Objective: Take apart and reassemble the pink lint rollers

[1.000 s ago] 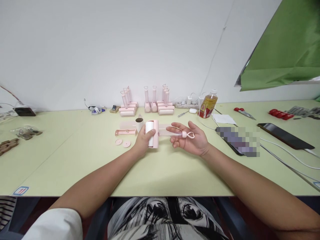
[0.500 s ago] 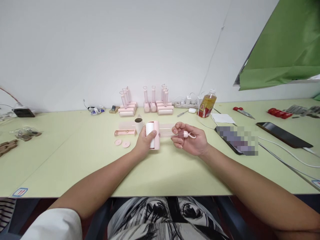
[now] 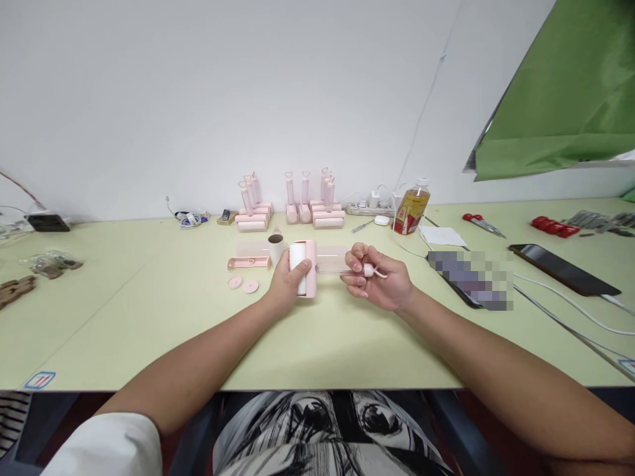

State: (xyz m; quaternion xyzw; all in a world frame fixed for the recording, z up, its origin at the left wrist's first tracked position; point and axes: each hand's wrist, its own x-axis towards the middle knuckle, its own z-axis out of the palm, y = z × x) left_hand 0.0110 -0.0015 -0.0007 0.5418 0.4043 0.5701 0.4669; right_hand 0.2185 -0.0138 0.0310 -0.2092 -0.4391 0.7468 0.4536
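A pink lint roller (image 3: 311,268) with a white roll lies sideways over the table. My left hand (image 3: 285,281) is shut on its head, thumb across the pink casing and roll. The translucent pink handle (image 3: 332,266) points right. My right hand (image 3: 380,277) curls around the handle's end, where a looped pink end piece (image 3: 370,269) shows between fingers and palm. Just left of my left hand are a white roll (image 3: 276,247) standing upright, a long pink casing part (image 3: 249,263) and two round pink discs (image 3: 243,284).
Several assembled pink lint rollers (image 3: 327,215) stand along the wall. A power strip (image 3: 364,209), drink bottle (image 3: 413,206) and white paper (image 3: 443,235) are at the back right. Phones (image 3: 563,268) and white cables lie right; bagged parts (image 3: 52,264) lie far left.
My right hand's fingers have shifted slightly on the handle's end and closed a little more around it. My left hand holds the roller head in the same place.
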